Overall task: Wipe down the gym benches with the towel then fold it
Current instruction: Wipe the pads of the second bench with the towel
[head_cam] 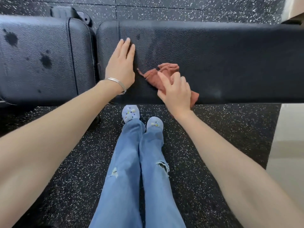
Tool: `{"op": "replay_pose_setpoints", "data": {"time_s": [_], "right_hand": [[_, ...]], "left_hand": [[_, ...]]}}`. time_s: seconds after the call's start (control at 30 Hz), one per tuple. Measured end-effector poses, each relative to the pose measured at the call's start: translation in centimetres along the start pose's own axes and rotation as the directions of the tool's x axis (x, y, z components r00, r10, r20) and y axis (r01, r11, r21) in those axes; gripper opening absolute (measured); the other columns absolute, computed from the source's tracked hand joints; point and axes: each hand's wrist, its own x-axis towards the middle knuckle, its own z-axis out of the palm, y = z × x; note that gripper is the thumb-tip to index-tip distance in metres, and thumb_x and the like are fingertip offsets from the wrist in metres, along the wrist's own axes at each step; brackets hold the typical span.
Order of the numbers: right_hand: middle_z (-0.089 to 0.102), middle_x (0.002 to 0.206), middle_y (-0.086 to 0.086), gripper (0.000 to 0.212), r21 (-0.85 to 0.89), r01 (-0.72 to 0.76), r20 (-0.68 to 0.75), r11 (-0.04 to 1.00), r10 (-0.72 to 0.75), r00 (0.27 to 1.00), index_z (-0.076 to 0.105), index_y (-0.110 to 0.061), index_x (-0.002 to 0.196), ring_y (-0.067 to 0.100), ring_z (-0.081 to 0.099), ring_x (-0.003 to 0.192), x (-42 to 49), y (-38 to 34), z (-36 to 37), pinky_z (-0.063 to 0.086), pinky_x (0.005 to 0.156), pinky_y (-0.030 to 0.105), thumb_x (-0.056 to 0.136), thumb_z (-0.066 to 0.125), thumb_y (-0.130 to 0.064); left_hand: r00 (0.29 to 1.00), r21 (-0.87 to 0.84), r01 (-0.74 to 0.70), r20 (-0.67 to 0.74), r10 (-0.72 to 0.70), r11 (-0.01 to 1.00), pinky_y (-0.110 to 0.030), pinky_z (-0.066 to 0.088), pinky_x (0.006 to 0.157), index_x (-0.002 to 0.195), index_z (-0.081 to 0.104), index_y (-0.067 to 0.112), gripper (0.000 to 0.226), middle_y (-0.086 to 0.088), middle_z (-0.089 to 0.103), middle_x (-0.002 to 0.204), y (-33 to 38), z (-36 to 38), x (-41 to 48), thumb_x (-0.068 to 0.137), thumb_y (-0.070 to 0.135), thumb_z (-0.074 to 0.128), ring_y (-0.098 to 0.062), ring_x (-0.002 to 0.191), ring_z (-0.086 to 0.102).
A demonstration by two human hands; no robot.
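Observation:
A black padded gym bench runs across the view in two parts: a long pad [213, 60] on the right and a shorter seat pad [37, 60] on the left with dark wet spots. A crumpled rust-red towel [164, 71] lies on the long pad near its front edge. My right hand [176, 92] grips the towel's near end, pressing it onto the pad. My left hand [121, 63] rests flat on the long pad's left end, fingers together and straight, holding nothing. A silver bangle circles that wrist.
Black rubber flooring with white speckles [213, 129] lies under and around the bench. My legs in blue jeans and light blue clogs [130, 112] stand close to the bench's front edge. A pale floor strip [289, 145] shows at the right.

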Motion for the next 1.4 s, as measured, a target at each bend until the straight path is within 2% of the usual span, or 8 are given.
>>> {"op": "replay_pose_setpoints", "data": {"time_s": [0.17, 0.23, 0.33, 0.4, 0.73, 0.87, 1.1, 1.4], "right_hand": [[0.049, 0.107, 0.018, 0.049, -0.004, -0.319, -0.028, 0.948, 0.319, 0.947, 0.049, -0.025, 0.132, 0.036, 0.048, 0.092, -2.3, 10.2, -1.9, 0.043, 0.073, 0.044, 0.084, 0.056, -0.029], [0.045, 0.115, 0.016, 0.046, 0.086, -0.584, -0.106, 0.807, 0.591, 0.800, 0.046, -0.027, 0.131, 0.035, 0.047, 0.100, -2.8, 14.4, -2.4, 0.043, 0.079, 0.044, 0.086, 0.054, -0.034], [0.039, 0.129, 0.014, 0.046, 0.304, -0.841, -0.114, 0.447, 0.894, 0.433, 0.043, -0.031, 0.134, 0.034, 0.047, 0.112, -2.3, 17.3, -2.6, 0.042, 0.090, 0.042, 0.089, 0.050, -0.037], [0.037, 0.133, 0.013, 0.048, 0.369, -0.860, -0.096, 0.353, 0.935, 0.342, 0.041, -0.030, 0.137, 0.034, 0.046, 0.114, -1.5, 15.9, -2.1, 0.041, 0.092, 0.041, 0.090, 0.049, -0.035], [0.047, 0.101, 0.011, 0.049, 0.228, -0.379, -0.035, 0.897, 0.397, 0.917, 0.051, -0.024, 0.130, 0.029, 0.045, 0.084, -1.4, -4.0, 1.8, 0.040, 0.067, 0.039, 0.083, 0.063, -0.028], [0.045, 0.105, 0.012, 0.048, 0.178, -0.322, -0.015, 0.930, 0.330, 0.944, 0.049, -0.027, 0.131, 0.031, 0.046, 0.090, -1.3, -0.8, 0.8, 0.042, 0.068, 0.037, 0.084, 0.060, -0.029], [0.042, 0.121, 0.014, 0.046, 0.363, -0.719, -0.075, 0.592, 0.788, 0.611, 0.046, -0.025, 0.133, 0.034, 0.050, 0.103, 1.2, -1.3, 0.5, 0.044, 0.084, 0.040, 0.088, 0.054, -0.031], [0.046, 0.113, 0.014, 0.052, 0.055, -0.267, 0.088, 0.962, 0.262, 0.961, 0.042, -0.029, 0.138, 0.032, 0.046, 0.095, 4.6, -13.4, 2.2, 0.042, 0.073, 0.040, 0.088, 0.054, -0.036]], "left_hand": [[0.999, 0.010, 0.031, 0.007, -0.031, 0.999, -0.037, 0.008, 0.119, 0.149, 0.012, 0.001, 0.068, -0.016, 0.004, 0.158, 0.7, 0.7, -0.5, 0.090, 0.010, 0.047, -0.029, 0.146, 0.002], [0.998, 0.011, 0.059, 0.008, -0.059, 0.998, -0.039, 0.009, 0.119, 0.149, 0.011, 0.001, 0.069, -0.015, 0.003, 0.158, 0.8, 1.1, -0.4, 0.090, 0.010, 0.046, -0.030, 0.146, 0.001], [0.998, 0.022, 0.066, 0.005, -0.066, 0.998, -0.041, 0.008, 0.119, 0.149, 0.010, 0.001, 0.070, -0.016, 0.001, 0.158, 1.0, 1.7, -0.3, 0.090, 0.011, 0.046, -0.031, 0.146, -0.001], [0.998, 0.015, 0.065, 0.001, -0.065, 0.998, -0.041, 0.008, 0.119, 0.149, 0.010, 0.001, 0.071, -0.016, 0.002, 0.158, 1.0, 1.8, -0.3, 0.089, 0.012, 0.047, -0.032, 0.146, 0.000], [1.000, 0.116, 0.004, -0.006, -0.003, 0.993, -0.048, 0.011, 0.116, 0.150, 0.017, 0.013, 0.067, -0.006, 0.009, 0.159, -1.8, 1.5, -1.5, 0.092, 0.023, 0.050, -0.025, 0.146, 0.006], [0.996, 0.193, -0.082, -0.012, 0.085, 0.978, -0.053, 0.011, 0.115, 0.150, 0.019, 0.017, 0.069, -0.003, 0.014, 0.158, -4.8, 1.3, -1.9, 0.091, 0.035, 0.051, -0.026, 0.145, 0.012], [0.978, 0.283, -0.199, 0.001, 0.207, 0.938, -0.057, 0.007, 0.114, 0.150, 0.017, 0.030, 0.073, -0.005, 0.016, 0.158, -9.5, 0.3, -1.3, 0.087, 0.059, 0.041, -0.032, 0.144, 0.012], [0.983, 0.317, -0.183, 0.033, 0.182, 0.930, -0.060, 0.005, 0.113, 0.150, 0.016, 0.018, 0.086, -0.006, 0.011, 0.158, -16.8, -2.0, 0.2, 0.083, 0.063, 0.047, -0.033, 0.145, 0.006]]}}
